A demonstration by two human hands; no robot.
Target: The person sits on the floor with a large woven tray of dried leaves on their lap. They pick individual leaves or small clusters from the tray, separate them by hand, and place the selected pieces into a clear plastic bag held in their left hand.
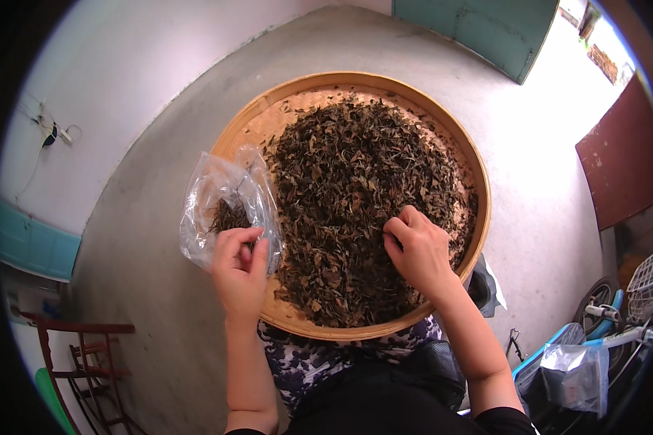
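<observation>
A round woven bamboo tray (470, 163) with a raised rim rests over my lap. Dark, dried, curled leaves, which look like tea leaves (353, 174), cover most of its floor. At the tray's left rim sits a clear plastic bag (201, 185) with a small clump of thin brown stems (229, 216) in it. My left hand (240, 266) is at the bag's near side, thumb and forefinger close together; whether they pinch something is unclear. Low over the right part of the leaves, my right hand (420, 250) has its fingers curled and fingertips drawn together. Its fingertips are partly hidden.
Grey concrete floor (158, 179) surrounds the tray. A dark wooden chair (87, 328) stands at lower left. At lower right is a blue and white bicycle (612, 321) beside a clear plastic pouch (574, 375). A dark bag (481, 288) is by the tray's right rim. A green door panel (484, 32) stands beyond.
</observation>
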